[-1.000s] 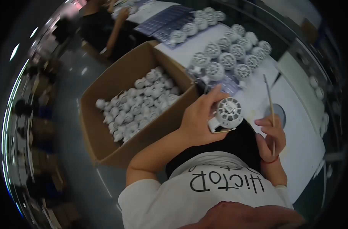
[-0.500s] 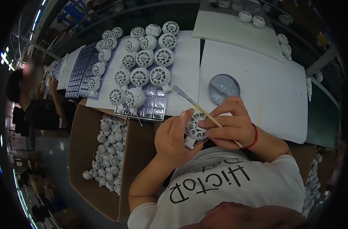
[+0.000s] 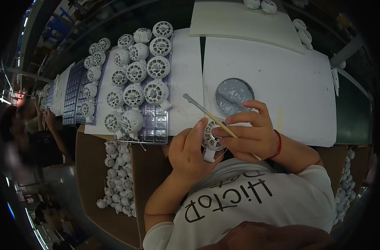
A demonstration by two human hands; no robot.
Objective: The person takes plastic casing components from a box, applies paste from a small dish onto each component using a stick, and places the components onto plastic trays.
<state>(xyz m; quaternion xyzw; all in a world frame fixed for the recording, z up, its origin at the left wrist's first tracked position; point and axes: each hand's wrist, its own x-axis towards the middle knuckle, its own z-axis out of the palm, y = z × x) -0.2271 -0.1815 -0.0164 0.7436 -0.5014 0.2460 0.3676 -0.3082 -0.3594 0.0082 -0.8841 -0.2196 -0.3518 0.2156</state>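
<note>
My left hand (image 3: 189,155) is wrapped round a round white slotted part (image 3: 211,134), held near my chest with its slotted face up. My right hand (image 3: 253,135) grips a thin brush (image 3: 211,116) with a wooden handle, and its fingers reach over the same white part. The brush's grey-coated tip points up and left, away from the part. Just beyond my right hand, a round dish (image 3: 234,96) of grey paste lies on the white work surface (image 3: 277,83). What my right fingertips touch on the part is partly hidden.
Rows of white parts (image 3: 133,95) stand on a clear plastic tray (image 3: 156,128) at the left. A cardboard box (image 3: 90,166) of similar parts is below it, another box at the right. A pale board (image 3: 240,21) lies at the back. A person (image 3: 36,146) sits far left.
The view has swung from the box towards the table. My right hand, apart from the part at first, has come over it with the brush. The white part stays in my left hand.
</note>
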